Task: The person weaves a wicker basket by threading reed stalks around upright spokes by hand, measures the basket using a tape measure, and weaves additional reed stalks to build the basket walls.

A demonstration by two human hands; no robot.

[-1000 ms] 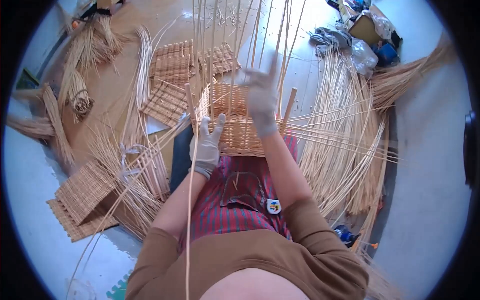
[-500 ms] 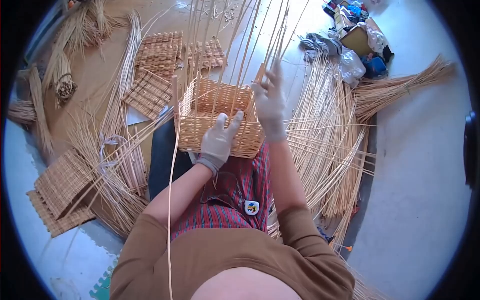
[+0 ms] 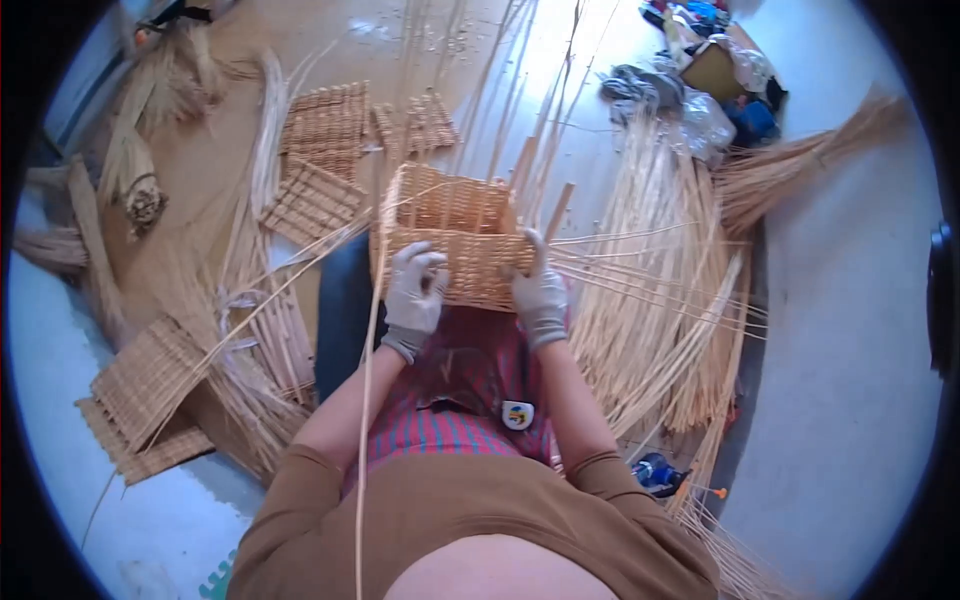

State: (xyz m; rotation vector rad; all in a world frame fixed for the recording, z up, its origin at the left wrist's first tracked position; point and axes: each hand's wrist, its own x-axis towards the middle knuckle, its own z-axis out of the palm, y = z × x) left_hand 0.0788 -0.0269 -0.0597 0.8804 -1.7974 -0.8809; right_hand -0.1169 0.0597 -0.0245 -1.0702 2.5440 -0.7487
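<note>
A woven basket (image 3: 475,265) with tall upright stakes rests over my lap, its near wall facing me. My left hand (image 3: 416,292), in a pale glove, lies against the left part of that wall with its fingers curled. On the right end of the wall, my gloved right hand (image 3: 539,287) grips the basket between thumb and fingers. One long strand (image 3: 367,400) runs down from the basket's left corner past my left forearm. Several thin strands stick out to the right beyond my right hand.
Woven panels (image 3: 325,125) lie beyond the basket, and more panels (image 3: 150,385) at the lower left. Long loose strands (image 3: 650,300) cover the floor at right. Bundles (image 3: 143,200) sit at the far left. Bags and cloths (image 3: 705,120) are piled at the upper right.
My right hand has come down from the stakes onto the basket's right end. My left hand has shifted left along the near wall, and its fingers have curled.
</note>
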